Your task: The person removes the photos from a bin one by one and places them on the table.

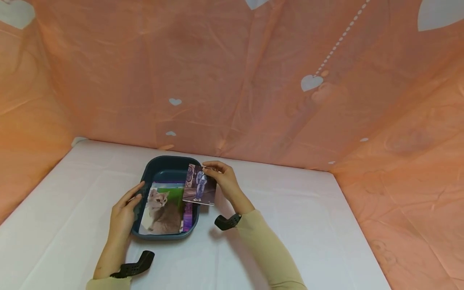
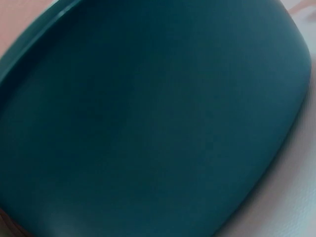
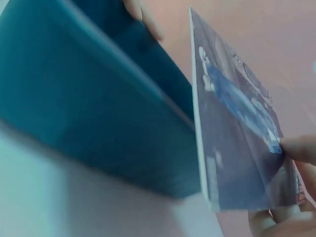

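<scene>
My right hand (image 1: 227, 181) pinches a small stack or thick print, a photo (image 1: 201, 189) of a figure in blue clothes, between thumb and fingers. It is raised over the right rim of a dark teal plastic tub (image 1: 164, 237). In the right wrist view the photo (image 3: 232, 118) is tilted beside the tub's outer wall (image 3: 94, 89). My left hand (image 1: 122, 215) holds the tub's left rim. Inside the tub lies a photo of a grey cat (image 1: 164, 213), partly covering a purple picture (image 1: 187, 217). The left wrist view is filled by the tub's side (image 2: 158, 118).
The tub stands on a white-covered table (image 1: 297, 225). Behind it hangs an orange cloth (image 1: 217, 80) with pale hearts, and more of it closes off both sides. A black band (image 1: 227, 222) sits on the right wrist, another band (image 1: 134, 268) on the left.
</scene>
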Demonstrator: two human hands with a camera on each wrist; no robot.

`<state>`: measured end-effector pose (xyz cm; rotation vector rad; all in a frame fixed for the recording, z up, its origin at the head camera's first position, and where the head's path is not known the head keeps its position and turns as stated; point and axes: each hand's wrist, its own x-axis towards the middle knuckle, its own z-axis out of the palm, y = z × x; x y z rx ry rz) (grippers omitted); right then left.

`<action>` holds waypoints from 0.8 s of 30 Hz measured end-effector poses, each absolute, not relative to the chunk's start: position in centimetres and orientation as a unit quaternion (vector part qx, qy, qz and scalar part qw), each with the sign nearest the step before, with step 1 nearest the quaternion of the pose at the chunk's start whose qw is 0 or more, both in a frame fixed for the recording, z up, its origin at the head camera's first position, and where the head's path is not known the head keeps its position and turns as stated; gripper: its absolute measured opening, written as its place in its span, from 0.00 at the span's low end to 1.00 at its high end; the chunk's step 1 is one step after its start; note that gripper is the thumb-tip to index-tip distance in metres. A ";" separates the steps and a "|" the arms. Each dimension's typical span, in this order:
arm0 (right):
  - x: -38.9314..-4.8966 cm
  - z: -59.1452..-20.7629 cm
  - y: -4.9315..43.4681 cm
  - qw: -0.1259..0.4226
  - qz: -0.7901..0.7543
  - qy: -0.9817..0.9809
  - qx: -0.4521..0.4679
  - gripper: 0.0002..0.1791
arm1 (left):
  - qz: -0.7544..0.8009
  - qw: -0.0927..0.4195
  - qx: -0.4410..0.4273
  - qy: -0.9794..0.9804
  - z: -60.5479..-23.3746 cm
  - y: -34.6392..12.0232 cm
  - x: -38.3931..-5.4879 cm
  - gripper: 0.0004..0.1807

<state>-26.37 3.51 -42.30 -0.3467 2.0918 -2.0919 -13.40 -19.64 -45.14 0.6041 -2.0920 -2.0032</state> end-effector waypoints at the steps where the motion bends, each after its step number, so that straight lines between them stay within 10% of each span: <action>1: -26.5 -42.4 3.8 0.076 -0.699 0.702 -0.110 0.15 | -0.675 0.091 0.203 -0.704 -45.1 -19.7 -13.4 0.23; 24: -29.0 -46.2 7.7 0.031 -0.638 0.769 0.010 0.16 | -0.667 0.086 0.211 -0.710 -45.1 -19.6 -13.4 0.23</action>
